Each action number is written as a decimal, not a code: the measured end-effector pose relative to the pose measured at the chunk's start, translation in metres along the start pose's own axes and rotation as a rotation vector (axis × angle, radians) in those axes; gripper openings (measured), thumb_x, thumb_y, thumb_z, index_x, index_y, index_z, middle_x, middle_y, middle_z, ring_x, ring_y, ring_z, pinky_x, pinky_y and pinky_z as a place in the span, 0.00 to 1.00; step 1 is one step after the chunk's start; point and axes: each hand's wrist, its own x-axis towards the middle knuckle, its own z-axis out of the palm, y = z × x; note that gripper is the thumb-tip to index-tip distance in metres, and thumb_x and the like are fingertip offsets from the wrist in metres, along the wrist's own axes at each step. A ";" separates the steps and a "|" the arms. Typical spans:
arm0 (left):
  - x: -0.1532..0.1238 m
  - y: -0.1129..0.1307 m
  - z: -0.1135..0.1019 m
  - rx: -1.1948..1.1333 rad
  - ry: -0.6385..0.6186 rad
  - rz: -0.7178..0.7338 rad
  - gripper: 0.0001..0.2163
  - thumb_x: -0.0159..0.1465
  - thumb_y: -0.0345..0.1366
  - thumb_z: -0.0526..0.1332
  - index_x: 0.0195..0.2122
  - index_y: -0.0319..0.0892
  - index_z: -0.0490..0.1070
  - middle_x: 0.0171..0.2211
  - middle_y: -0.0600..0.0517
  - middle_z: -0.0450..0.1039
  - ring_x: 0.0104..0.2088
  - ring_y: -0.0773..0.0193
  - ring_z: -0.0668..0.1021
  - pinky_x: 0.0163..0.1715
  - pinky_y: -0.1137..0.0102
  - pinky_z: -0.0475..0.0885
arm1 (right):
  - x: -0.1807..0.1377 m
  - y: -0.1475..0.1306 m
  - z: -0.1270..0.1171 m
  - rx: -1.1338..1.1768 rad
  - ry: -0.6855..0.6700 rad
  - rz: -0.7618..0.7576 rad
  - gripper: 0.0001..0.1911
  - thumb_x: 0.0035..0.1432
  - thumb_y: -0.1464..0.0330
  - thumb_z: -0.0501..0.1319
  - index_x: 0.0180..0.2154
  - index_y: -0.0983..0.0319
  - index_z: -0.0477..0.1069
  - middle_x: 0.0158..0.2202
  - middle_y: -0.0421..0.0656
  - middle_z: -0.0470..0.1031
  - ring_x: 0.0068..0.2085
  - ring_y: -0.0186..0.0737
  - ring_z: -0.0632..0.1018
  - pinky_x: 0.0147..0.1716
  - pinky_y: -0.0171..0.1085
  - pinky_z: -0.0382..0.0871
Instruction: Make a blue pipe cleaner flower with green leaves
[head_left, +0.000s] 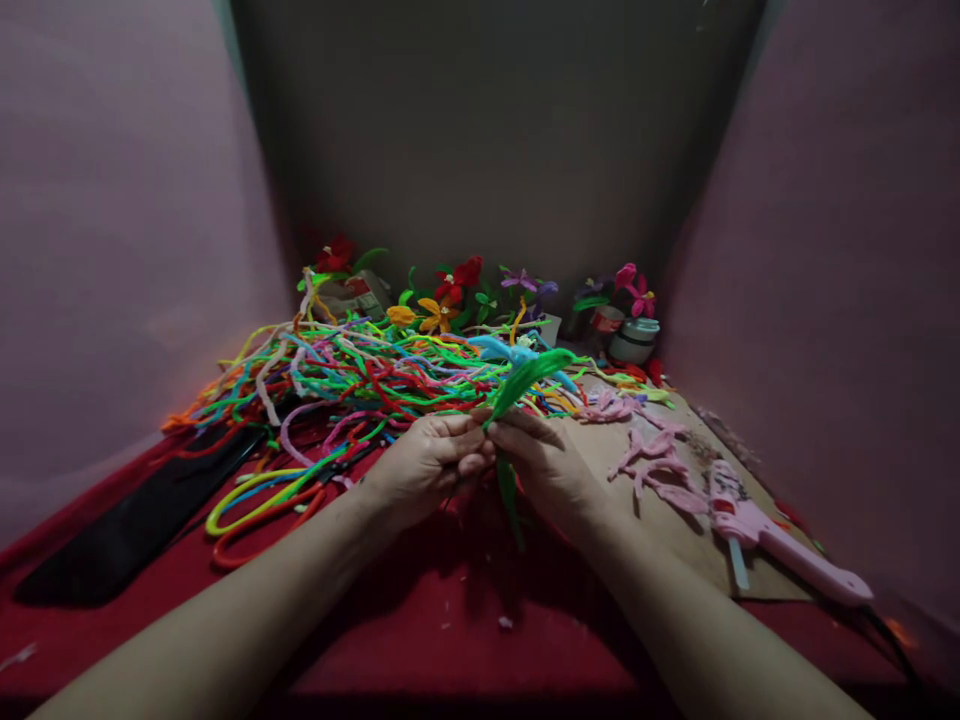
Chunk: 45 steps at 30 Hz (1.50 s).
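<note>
My left hand (431, 462) and my right hand (551, 462) meet in the middle, both closed in a pinch around a green pipe-cleaner stem. A long green leaf (534, 375) rises from between the fingers and bends to the right. A second green leaf (510, 500) hangs below the hands. Light blue pipe-cleaner petals (499, 348) show just behind the upper leaf; whether they join the held stem I cannot tell. Fingers hide the point where the leaves meet the stem.
A tangled heap of coloured pipe cleaners (360, 370) spreads behind my hands. Finished flowers (450, 290) stand at the back near a jar (634, 340). Pink pieces (660, 465) and a pink glue gun (780, 545) lie on cardboard (592, 450) at right; a black strip (127, 530) lies left.
</note>
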 end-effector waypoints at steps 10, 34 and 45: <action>-0.004 -0.009 0.003 0.965 0.172 0.508 0.06 0.59 0.36 0.57 0.30 0.40 0.70 0.25 0.53 0.68 0.27 0.68 0.70 0.29 0.74 0.63 | -0.004 0.001 0.002 0.011 0.112 -0.086 0.02 0.46 0.70 0.65 0.26 0.61 0.76 0.28 0.39 0.70 0.33 0.35 0.69 0.36 0.36 0.63; -0.004 0.003 0.002 0.333 -0.009 0.127 0.14 0.56 0.41 0.61 0.20 0.36 0.66 0.15 0.58 0.56 0.16 0.76 0.57 0.16 0.77 0.48 | -0.006 -0.006 -0.002 -0.174 -0.017 -0.093 0.05 0.52 0.70 0.60 0.27 0.60 0.75 0.28 0.38 0.67 0.34 0.34 0.66 0.40 0.36 0.61; -0.003 0.002 0.002 0.608 0.046 0.181 0.12 0.57 0.40 0.58 0.22 0.37 0.67 0.15 0.58 0.58 0.16 0.75 0.58 0.16 0.78 0.52 | -0.004 -0.003 -0.004 -0.056 0.082 -0.129 0.02 0.44 0.69 0.65 0.23 0.62 0.75 0.25 0.39 0.71 0.32 0.36 0.69 0.38 0.38 0.64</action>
